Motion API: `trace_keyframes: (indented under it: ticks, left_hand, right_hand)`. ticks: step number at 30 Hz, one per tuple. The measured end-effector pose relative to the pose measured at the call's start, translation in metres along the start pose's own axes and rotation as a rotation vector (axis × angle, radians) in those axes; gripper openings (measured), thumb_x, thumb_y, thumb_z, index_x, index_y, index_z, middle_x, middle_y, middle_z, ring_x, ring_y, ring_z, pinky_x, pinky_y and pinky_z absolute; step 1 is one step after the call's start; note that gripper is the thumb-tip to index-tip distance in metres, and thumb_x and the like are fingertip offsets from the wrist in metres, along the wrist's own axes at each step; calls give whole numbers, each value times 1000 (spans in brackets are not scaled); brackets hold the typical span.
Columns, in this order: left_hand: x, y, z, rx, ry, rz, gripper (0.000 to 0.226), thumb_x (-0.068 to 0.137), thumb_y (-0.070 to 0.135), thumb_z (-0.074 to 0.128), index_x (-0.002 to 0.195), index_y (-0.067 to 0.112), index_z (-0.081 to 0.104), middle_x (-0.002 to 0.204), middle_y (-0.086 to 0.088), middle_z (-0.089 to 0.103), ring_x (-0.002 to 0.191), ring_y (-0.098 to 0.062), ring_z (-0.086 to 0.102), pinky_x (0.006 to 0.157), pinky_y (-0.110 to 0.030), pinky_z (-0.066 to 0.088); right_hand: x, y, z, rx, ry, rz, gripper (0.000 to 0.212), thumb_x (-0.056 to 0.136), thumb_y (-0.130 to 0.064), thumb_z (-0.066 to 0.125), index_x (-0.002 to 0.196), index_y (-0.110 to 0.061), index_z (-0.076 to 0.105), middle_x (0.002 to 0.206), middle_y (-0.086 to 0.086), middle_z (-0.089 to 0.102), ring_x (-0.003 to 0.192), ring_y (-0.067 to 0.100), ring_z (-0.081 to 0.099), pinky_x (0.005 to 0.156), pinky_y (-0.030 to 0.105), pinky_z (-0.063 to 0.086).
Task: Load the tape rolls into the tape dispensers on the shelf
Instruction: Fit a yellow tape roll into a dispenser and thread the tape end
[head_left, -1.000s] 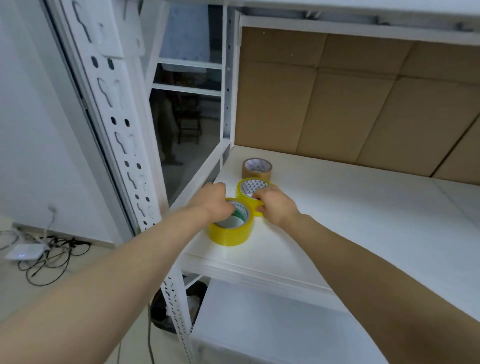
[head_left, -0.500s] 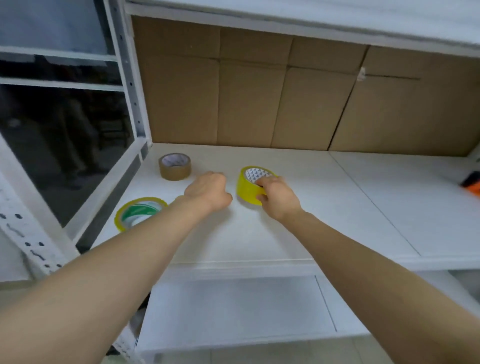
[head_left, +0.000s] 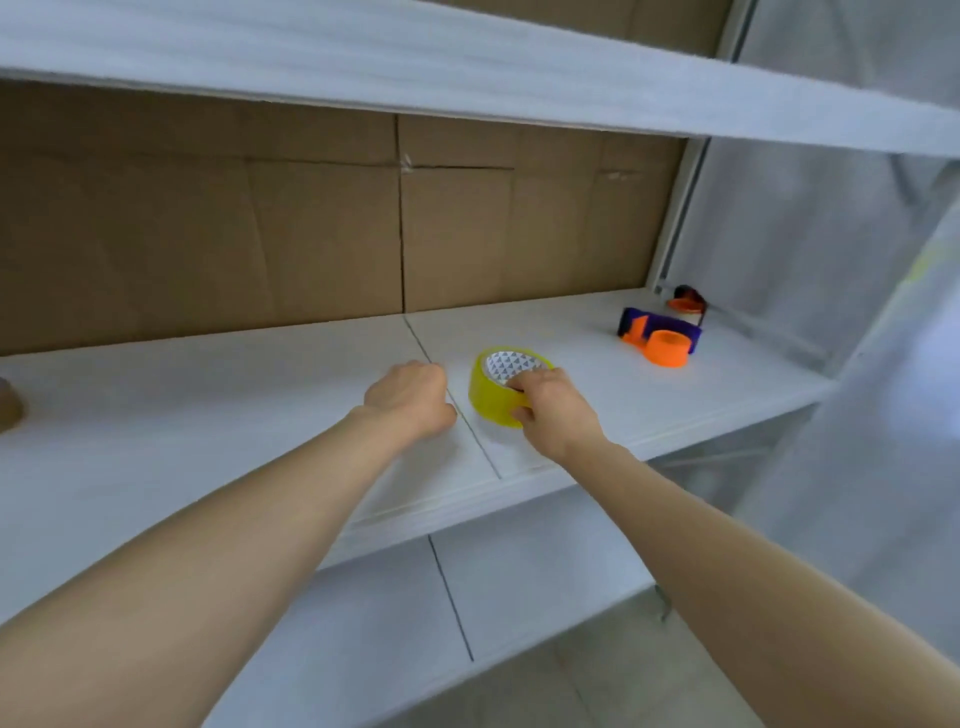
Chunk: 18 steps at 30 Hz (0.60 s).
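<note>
While my left hand (head_left: 413, 397) is hovering curled and empty, my right hand (head_left: 553, 410) is gripping the yellow tape roll (head_left: 496, 392) tilted above the white shelf (head_left: 571, 343), well apart from the purple-and-orange tape dispenser (head_left: 658, 339).

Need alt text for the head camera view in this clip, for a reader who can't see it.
The person's right hand grips a yellow tape roll on a white shelf, fingers hooked into its core, while the left hand rests loosely closed and empty beside it. Far right, a purple and orange tape dispenser lies near the corner, another behind it; brown cardboard lines the back.
</note>
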<state>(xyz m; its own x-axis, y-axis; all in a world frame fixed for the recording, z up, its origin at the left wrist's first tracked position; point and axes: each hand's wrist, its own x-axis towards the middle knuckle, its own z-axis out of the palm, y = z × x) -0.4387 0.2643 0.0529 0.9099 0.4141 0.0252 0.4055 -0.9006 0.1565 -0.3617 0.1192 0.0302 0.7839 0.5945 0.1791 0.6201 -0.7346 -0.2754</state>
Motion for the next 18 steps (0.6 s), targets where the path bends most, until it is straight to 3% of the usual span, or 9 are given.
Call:
trace_keyframes:
  ticks: [4,9,12,16,18]
  left_hand:
    - [22,74,10,31,-18,102,37,87,21,50,121,9,54,126,-11,55,113,-30,53,72,-32,43]
    - [60,149,24,58,-24,208,26,85,17,49,107,6,56,118,-12,57,101,-29,54,67,-30,39]
    - [88,185,39,62,-30,248,36,85,18,49,120,9,55,124,-10,56,110,-29,54,71,-30,41]
    - [138,223,53,35,-42,260,37,85,18,49,121,11,56,121,-8,57,107,-27,56,69,-29,40]
    - [165,239,60,-4,-51,245,29,84,16,49,111,10,57,113,-8,58,97,-26,54,64,-28,39]
  right_hand:
    - [-10,69,-21,6,9,104,44,92,-11,50,135,-15,44,141,11,44,136,27,31,108,41,37]
    - [-12,145,-37,16,48,235,45,92,-9,50,136,-15,43,143,9,42,137,25,29,107,44,39]
    - [-5,188,-43,3,58,280,46,92,-11,51,137,-14,42,143,7,43,137,25,30,108,44,39]
    - [24,242,-52,-1,91,324,44,92,-11,49,135,-16,44,141,6,44,133,24,34,107,41,40]
    - [46,265,-58,-8,112,328,43,91,-11,49,134,-15,46,140,5,46,132,24,35,105,39,40]
